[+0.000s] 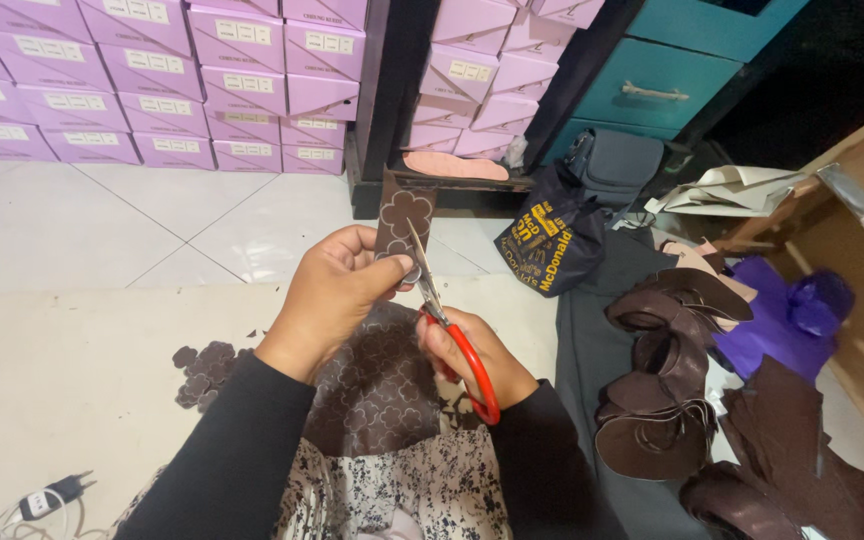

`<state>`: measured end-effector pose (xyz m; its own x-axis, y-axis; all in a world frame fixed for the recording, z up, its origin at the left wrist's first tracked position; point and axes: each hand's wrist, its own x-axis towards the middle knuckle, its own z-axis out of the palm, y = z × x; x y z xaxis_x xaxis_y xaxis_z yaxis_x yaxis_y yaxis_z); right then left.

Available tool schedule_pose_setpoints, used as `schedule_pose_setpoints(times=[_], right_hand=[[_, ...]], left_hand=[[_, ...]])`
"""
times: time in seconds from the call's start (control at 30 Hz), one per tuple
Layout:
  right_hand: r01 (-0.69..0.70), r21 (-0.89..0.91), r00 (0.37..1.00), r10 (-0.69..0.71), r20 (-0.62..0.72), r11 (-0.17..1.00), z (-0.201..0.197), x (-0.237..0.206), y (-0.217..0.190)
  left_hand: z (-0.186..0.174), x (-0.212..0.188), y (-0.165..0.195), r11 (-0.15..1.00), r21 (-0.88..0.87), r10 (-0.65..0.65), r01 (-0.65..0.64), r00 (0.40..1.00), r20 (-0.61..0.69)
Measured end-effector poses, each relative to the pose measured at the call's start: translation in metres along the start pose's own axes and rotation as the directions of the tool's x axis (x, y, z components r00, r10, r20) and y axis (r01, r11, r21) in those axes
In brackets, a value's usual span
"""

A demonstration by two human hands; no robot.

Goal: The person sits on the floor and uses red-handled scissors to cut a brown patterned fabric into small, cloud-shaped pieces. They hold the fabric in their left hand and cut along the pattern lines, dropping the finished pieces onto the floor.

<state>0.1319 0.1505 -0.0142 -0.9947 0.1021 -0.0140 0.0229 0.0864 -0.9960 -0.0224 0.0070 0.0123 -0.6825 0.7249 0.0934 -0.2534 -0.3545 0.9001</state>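
My left hand (332, 295) pinches a strip of dark brown leather (402, 215) with a flower outline drawn on it, held upright in front of me. My right hand (472, 355) grips red-handled scissors (447, 320), whose metal blades point up along the strip's right edge and touch it. A larger piece of brown leather (377, 385) marked with more flower outlines lies across my lap under both hands. Several cut flower-shaped pieces (202, 370) lie on the beige mat to the left.
Stacked lilac boxes (162, 80) line the wall behind. A dark bag (547, 240) sits ahead, with a teal drawer unit (652, 85) behind it. Curled brown leather pieces (662, 380) and purple material (787, 315) lie right. A plug and cable (52, 495) lie lower left.
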Motion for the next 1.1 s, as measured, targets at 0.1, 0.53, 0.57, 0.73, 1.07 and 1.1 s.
schedule_pose_setpoints(times=[0.1, 0.53, 0.57, 0.73, 1.07, 1.1], right_hand=[[0.016, 0.003, 1.0, -0.016, 0.02, 1.0, -0.001, 0.001, 0.0], [0.067, 0.078, 0.995, -0.072, 0.075, 0.995, 0.003, 0.0, 0.0], [0.065, 0.068, 0.995, -0.071, 0.076, 0.996, 0.002, 0.0, 0.0], [0.039, 0.058, 0.999, -0.04, 0.013, 0.998, 0.003, 0.0, 0.001], [0.074, 0.064, 0.991, -0.067, -0.113, 0.995, 0.012, 0.01, 0.009], [0.076, 0.044, 0.989, -0.07, -0.132, 0.996, 0.013, 0.01, 0.009]], left_hand=[[0.003, -0.001, -0.001, 1.0, 0.025, 0.007, -0.006, 0.999, -0.04], [0.007, -0.003, -0.002, 0.996, -0.017, -0.092, 0.091, 0.995, -0.043], [0.007, -0.003, -0.002, 0.995, -0.014, -0.096, 0.095, 0.994, -0.044], [0.011, -0.004, -0.003, 0.996, -0.039, -0.077, 0.074, 0.995, -0.064], [0.024, -0.003, -0.02, 0.98, -0.197, -0.035, 0.003, 0.987, -0.157], [0.025, -0.004, -0.022, 0.983, -0.183, -0.032, -0.001, 0.984, -0.177]])
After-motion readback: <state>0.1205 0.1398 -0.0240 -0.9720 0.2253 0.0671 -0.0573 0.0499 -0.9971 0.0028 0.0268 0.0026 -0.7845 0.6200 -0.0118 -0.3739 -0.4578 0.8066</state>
